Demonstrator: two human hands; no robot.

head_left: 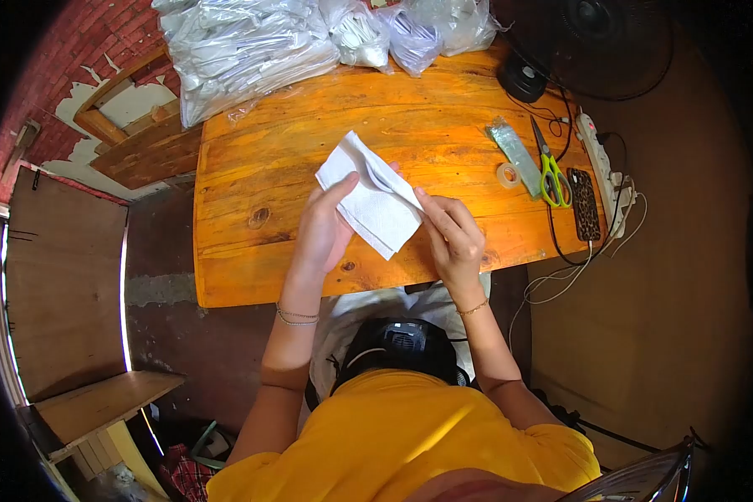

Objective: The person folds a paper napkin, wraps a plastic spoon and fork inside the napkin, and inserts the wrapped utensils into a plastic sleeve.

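Note:
A folded white paper napkin (372, 201) is held above the near half of the wooden table. Its upper fold gapes a little, and a bluish-grey edge shows in the gap. My left hand (322, 226) grips it from the left, thumb pressed on top and fingers underneath. At the napkin's right corner, my right hand (456, 238) pinches the edge between thumb and fingertips. Whether anything lies inside the fold, I cannot tell.
Plastic bags of white folded goods (255, 54) line the back of the wooden table (251, 184). On the right lie green-handled scissors (552, 176), a tape roll (508, 174), a clear plastic packet (514, 151), a leopard-print phone (584, 203) and a power strip (598, 159). Behind stands a fan (590, 33).

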